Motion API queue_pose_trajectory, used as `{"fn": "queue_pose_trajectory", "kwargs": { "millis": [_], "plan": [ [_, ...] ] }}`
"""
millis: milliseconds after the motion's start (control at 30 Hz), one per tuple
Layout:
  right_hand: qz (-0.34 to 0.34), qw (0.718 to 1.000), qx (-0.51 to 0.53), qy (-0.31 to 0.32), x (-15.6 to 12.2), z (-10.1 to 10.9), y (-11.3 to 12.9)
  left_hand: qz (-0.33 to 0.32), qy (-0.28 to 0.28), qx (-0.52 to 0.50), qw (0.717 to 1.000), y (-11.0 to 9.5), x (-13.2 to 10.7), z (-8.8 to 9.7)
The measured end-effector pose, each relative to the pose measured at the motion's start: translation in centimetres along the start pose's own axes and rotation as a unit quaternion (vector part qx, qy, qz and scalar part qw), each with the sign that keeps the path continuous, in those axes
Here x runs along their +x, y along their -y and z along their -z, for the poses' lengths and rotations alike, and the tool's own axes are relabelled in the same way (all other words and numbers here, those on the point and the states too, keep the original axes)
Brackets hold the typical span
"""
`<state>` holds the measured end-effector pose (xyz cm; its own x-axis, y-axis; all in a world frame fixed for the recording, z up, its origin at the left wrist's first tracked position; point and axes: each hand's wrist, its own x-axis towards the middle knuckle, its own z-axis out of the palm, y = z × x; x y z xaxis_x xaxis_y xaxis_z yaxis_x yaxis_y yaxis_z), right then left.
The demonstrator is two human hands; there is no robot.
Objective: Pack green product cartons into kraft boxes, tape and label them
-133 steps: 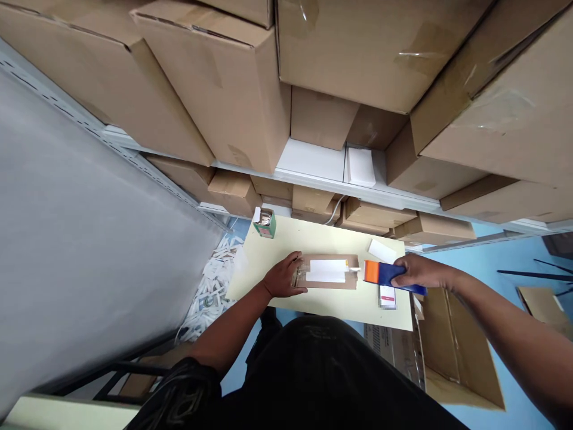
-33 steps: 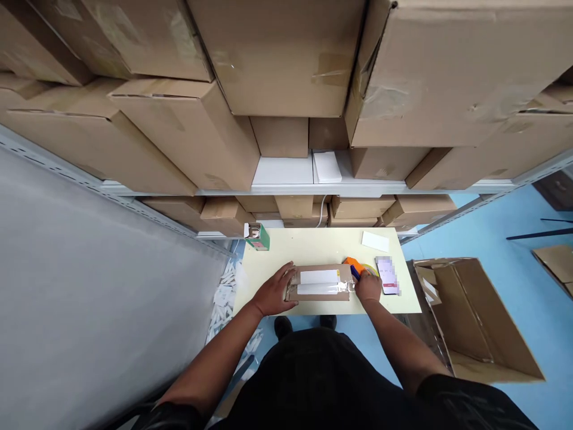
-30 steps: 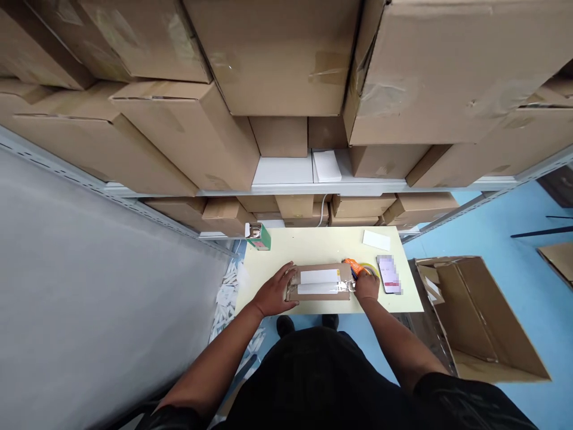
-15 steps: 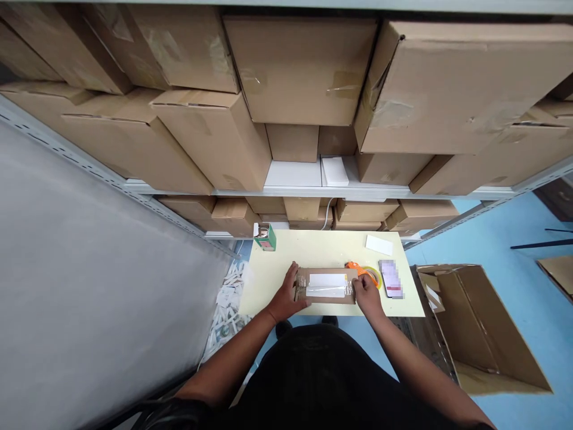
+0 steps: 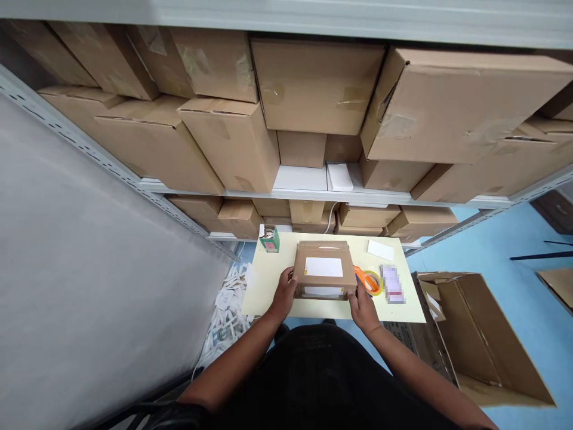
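Observation:
A small brown cardboard box (image 5: pixel 323 270) with a white label on top is raised off the pale yellow table (image 5: pixel 273 280). My left hand (image 5: pixel 285 292) grips its left end and my right hand (image 5: pixel 362 304) grips its right end, fingers curled round the edges. Just right of the box an orange tape dispenser (image 5: pixel 367 279) with a yellowish roll lies on the table, apart from my right hand.
A phone (image 5: pixel 391 283) and a white card (image 5: pixel 380 249) lie at the table's right; a green carton (image 5: pixel 270 239) stands at its far left corner. An open cardboard box (image 5: pixel 474 334) sits on the blue floor at right. Shelves of cartons (image 5: pixel 313 89) stand behind; paper scraps (image 5: pixel 226 304) litter the floor at left.
My right hand has let go of the tape dispenser, which now lies on the table. Both hands have taken the box by its ends and lifted it toward me.

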<state>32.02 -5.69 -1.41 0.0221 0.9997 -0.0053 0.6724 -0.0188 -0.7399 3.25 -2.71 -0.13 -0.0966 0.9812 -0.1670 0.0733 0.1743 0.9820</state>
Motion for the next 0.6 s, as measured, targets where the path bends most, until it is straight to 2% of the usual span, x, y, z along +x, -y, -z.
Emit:
{"fn": "queue_pose_trajectory", "kwargs": {
  "millis": [100,200,267,367,400,533,600],
  "plan": [
    [-0.030,0.999,-0.018,0.023,-0.2,-0.6,-0.6,-0.019,0.008,-0.030,0.999,0.7,0.0,0.1],
    [-0.067,0.992,-0.059,0.087,-0.3,-1.7,-1.5,0.038,0.007,-0.012,0.999,2.4,0.4,-0.2],
    [-0.091,0.983,-0.078,0.140,-0.3,-2.5,-2.2,0.086,0.005,0.035,0.996,3.7,0.6,-0.2],
    [-0.145,0.964,-0.057,0.216,-0.1,-3.0,-3.4,0.131,0.005,0.114,0.985,4.9,0.9,0.3],
    [-0.161,0.961,-0.034,0.224,0.2,-2.9,-3.8,0.137,0.004,0.130,0.982,5.0,1.2,0.7],
    [-0.197,0.967,0.040,0.156,2.9,-2.1,-4.5,0.148,0.000,0.162,0.976,4.4,3.1,1.7],
    [-0.186,0.976,0.043,0.108,4.8,-1.9,-4.1,0.159,0.004,0.168,0.973,4.0,4.3,1.6]
  ]
}}
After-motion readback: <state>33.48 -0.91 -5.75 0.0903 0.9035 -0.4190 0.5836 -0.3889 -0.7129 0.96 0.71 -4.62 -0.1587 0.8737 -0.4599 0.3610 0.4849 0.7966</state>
